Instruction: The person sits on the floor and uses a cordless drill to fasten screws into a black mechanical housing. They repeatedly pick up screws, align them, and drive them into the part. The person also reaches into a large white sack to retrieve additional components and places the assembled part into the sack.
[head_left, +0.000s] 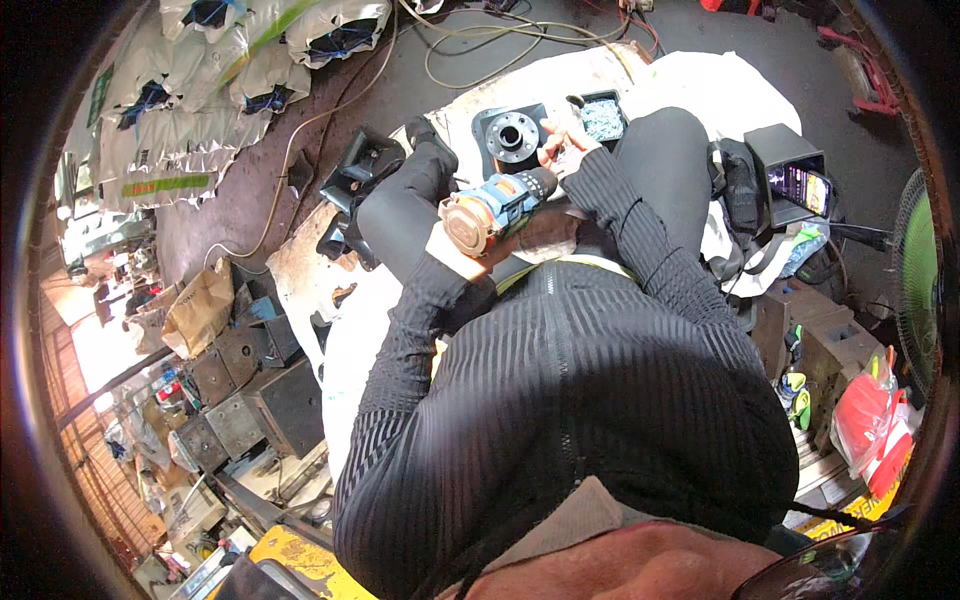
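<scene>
A blue cordless drill (490, 212) with an orange and grey rear lies across my lap area, its black chuck pointing right. My left hand (478, 262) is closed around its grip, mostly hidden under the drill body. Just beyond the chuck, my right hand (566, 148) has its fingers pinched together; whatever is between them is too small to make out. Close to these fingers, on the left, stands a round metal flange (511, 137) with a ring of holes and a raised central hub, on a dark square base. A black tray (624, 128) of small silvery-blue pieces sits to the right.
White sheeting (740, 85) spreads under my legs. Black box-shaped parts (362, 165) lie at left. At right, a phone (800, 188) rests in a dark box, near a green fan (915, 270). Cables (480, 28) loop across the floor; wrapped bundles (190, 120) are stacked far left.
</scene>
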